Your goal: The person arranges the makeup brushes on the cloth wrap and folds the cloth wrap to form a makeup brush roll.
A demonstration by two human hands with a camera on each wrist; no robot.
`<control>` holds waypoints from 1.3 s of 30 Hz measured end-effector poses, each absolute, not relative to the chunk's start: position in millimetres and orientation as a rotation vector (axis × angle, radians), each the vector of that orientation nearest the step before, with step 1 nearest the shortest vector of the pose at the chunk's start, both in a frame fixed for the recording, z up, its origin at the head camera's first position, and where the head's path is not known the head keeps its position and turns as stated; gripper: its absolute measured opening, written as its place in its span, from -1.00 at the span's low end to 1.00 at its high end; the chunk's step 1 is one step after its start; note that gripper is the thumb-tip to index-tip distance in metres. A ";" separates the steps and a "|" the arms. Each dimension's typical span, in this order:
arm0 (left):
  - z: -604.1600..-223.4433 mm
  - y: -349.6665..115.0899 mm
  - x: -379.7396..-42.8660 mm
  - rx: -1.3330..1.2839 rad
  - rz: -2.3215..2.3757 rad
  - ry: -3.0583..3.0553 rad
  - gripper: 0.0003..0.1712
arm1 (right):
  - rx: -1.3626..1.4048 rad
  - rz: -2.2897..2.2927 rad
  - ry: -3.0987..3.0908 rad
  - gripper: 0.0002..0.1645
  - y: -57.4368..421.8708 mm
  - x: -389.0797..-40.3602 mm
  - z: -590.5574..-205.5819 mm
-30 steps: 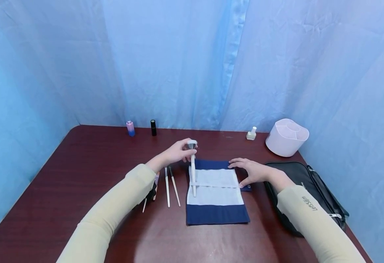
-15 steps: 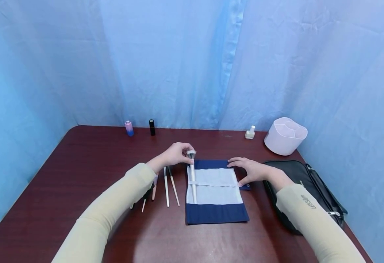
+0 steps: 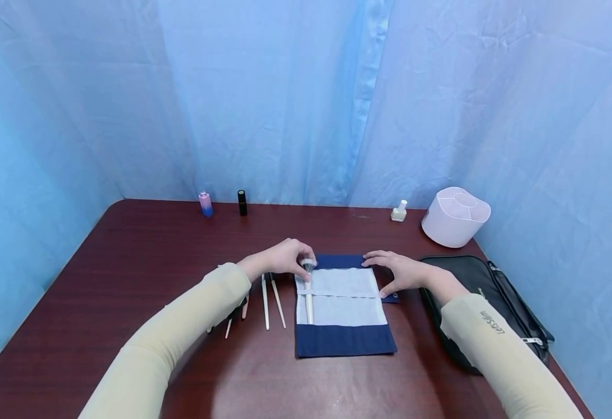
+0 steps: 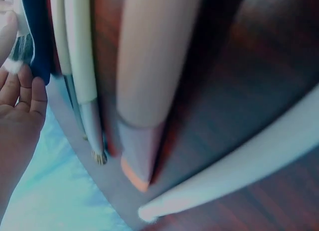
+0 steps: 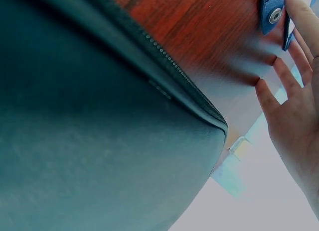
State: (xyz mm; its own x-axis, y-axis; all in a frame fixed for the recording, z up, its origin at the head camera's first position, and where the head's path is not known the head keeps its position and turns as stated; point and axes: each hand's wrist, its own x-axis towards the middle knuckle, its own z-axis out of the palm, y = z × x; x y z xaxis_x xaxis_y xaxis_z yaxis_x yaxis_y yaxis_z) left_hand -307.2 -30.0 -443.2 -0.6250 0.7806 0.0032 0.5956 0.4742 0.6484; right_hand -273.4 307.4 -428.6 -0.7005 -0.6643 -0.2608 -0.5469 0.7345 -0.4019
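Our left hand point(image 3: 287, 256) pinches a fluffy-tipped, slender brush point(image 3: 309, 307) | our right hand point(image 3: 401, 273) — fingers loosely spread — at the flat cloth wrap point(image 3: 345, 341)

The person wears 2 long sleeves of plain, pale cream-yellow fabric, a left sleeve point(image 3: 154, 355) and a right sleeve point(image 3: 505, 361). Each widens into a loose cuff; the left cuff point(image 3: 234, 283) looks softly creased, and 1 further fold crosses that sleeve higher up. Small dark lettering point(image 3: 491, 322), seemingly "LetsSlim", marks the right sleeve near its end. The hands point(image 3: 287, 256) point(image 3: 401, 272) are bare
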 end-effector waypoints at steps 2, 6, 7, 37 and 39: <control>-444.1 -30.2 -305.1 1.197 0.876 2.429 -0.63 | -0.933 -0.420 2.549 -0.06 307.0 -273.8 -428.4; -446.0 -35.1 -301.9 1.194 0.860 2.447 -0.61 | -0.949 -0.420 2.547 -0.05 307.0 -274.7 -429.7; -445.7 -37.3 -300.8 1.183 0.871 2.448 -0.59 | -0.955 -0.416 2.546 -0.05 307.2 -275.0 -430.3; -432.2 -180.1 -258.9 0.655 1.075 2.840 -0.69 | -0.934 -0.428 2.563 -0.06 319.9 -276.7 -434.2; -436.6 -183.6 -254.9 0.630 1.045 2.860 -0.69 | -0.937 -0.428 2.564 -0.06 320.0 -276.2 -434.6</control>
